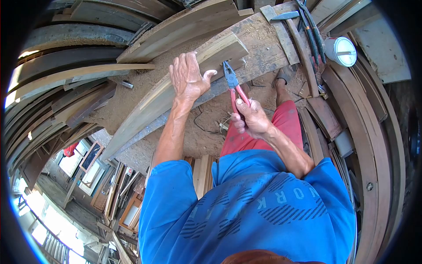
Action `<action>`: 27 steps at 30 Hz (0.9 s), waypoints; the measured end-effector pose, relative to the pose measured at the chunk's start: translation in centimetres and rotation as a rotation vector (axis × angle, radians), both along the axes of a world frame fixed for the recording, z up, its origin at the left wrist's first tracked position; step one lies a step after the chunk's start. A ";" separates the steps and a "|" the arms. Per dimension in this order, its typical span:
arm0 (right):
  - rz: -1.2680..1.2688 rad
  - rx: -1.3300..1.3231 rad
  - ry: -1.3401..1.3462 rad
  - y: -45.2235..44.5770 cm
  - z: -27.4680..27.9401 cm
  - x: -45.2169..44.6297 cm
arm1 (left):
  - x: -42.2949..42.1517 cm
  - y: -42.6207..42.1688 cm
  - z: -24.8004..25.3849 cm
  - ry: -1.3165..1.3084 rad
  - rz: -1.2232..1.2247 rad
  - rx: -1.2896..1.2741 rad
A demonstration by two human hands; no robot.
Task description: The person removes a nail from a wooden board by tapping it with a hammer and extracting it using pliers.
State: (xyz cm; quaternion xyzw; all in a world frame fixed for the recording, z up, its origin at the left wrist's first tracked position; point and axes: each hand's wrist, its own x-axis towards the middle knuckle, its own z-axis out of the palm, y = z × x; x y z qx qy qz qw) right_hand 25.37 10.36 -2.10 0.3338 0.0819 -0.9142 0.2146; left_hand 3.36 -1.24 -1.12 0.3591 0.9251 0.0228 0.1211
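Clearly, the thick wooden board (226, 53) is at the centre, lying lengthwise beside the sawdust-strewn desk (268, 50), its cut end near the desk's bare planks. The nose of the red-handled pliers (231, 80) meets its near face, close to that end; whether the jaws grip anything there is too small to tell. The right hand (254, 118) is closed around the pliers' handles, which stand slightly apart. The left hand (189, 79) lies wide on the board's upper edge, fingers extended and thumb spread, seeming to steady it.

The work looks under way: the board is shaped and the pliers are at its face, but nothing shows as drawn out, and how much is left cannot be told. Farther out are a hammer (285, 16), a long-handled tool (313, 38) and a white bucket (342, 52), with stacked curved planks (74, 36) at the other side.
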 end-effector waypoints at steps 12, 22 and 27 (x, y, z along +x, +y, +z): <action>-0.145 -0.385 -0.100 1.2 2.0 -0.5 | 0.4 -0.2 0.1 -0.008 0.012 0.056; 0.222 0.635 0.202 1.7 1.3 1.3 | -0.9 -0.3 -0.4 -0.060 0.007 0.020; 0.100 0.408 0.084 1.7 1.0 0.6 | -1.2 -0.1 -0.4 -0.059 -0.004 0.021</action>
